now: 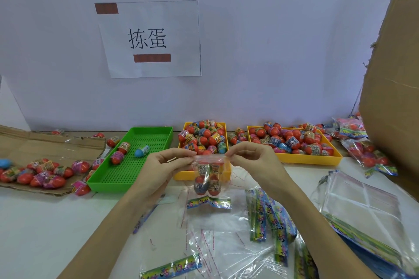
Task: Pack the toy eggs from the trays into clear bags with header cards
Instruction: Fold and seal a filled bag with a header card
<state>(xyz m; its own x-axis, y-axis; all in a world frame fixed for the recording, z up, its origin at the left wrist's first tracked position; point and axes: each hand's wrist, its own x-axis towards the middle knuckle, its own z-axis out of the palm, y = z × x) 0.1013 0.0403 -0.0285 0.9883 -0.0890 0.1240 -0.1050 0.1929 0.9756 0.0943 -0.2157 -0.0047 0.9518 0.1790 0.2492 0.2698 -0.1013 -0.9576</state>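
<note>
Both hands hold one clear bag [209, 174] up above the middle of the desk [45, 222], in front of the nearer yellow tray [181, 175]. The left hand [167, 165] pinches the bag's top left corner in its fingers, and the right hand [251, 161] pinches the top right corner. Two toy eggs [207, 184] hang upright inside, side by side, with the header card [208, 203] at the bag's lower end. The green tray [133, 163] to the left holds a few eggs; the far yellow tray [306, 158] is heaped with them.
</note>
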